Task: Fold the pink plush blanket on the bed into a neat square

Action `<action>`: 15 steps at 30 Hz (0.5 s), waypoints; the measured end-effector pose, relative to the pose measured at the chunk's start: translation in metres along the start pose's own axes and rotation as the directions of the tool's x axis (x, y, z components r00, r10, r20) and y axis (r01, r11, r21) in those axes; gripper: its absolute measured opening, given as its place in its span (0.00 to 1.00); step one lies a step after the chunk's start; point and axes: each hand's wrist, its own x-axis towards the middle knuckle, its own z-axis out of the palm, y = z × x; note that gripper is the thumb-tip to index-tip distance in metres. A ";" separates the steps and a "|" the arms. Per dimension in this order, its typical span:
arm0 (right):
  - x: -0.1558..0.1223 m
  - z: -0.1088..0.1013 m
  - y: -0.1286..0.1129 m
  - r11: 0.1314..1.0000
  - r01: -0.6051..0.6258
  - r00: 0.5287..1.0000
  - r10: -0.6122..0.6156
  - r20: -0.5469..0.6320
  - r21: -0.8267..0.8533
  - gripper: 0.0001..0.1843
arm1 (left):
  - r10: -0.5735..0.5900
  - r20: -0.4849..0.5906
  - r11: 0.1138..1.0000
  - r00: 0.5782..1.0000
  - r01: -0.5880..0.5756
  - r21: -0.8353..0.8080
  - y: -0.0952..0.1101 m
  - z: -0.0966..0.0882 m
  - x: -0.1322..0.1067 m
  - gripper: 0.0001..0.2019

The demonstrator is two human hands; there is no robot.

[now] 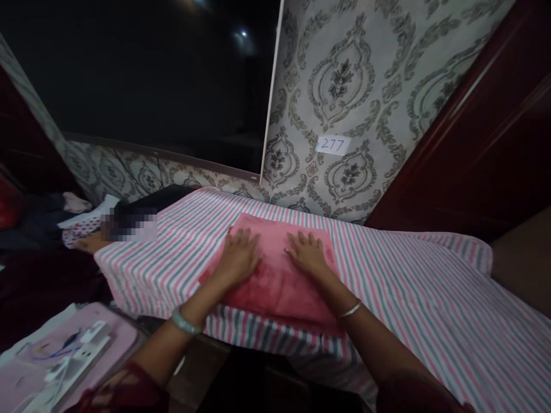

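A folded pink cloth [275, 287] lies on a bed covered with a pink, grey and white striped sheet [408, 298]. My left hand [239, 255] rests flat on the cloth's left part, fingers stretched out toward the wall. My right hand [306, 252] lies flat on the cloth's right part, fingers spread. Both palms press down on the cloth and hold nothing. Each wrist wears a bangle.
A patterned wallpaper wall with a paper label reading 277 [332, 144] stands behind the bed. A dark window [142, 74] is at upper left, a dark red wooden panel [486, 126] at right. Clothes [81, 221] are piled at left; a pink item [64, 355] lies at lower left.
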 end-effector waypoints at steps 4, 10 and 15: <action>-0.016 0.021 0.015 0.996 -0.086 0.994 0.086 -0.069 -0.001 0.32 | -0.163 0.121 0.986 0.979 0.157 0.053 -0.021 0.019 0.014 0.34; -0.018 0.030 0.022 0.994 -0.073 0.987 0.084 -0.137 0.082 0.32 | -0.178 0.121 0.983 0.977 0.183 -0.028 -0.030 0.033 0.011 0.34; -0.041 0.032 0.064 0.927 -0.175 0.937 0.261 -0.235 0.330 0.36 | -0.341 0.110 0.818 0.934 0.352 -0.454 -0.064 0.015 0.013 0.38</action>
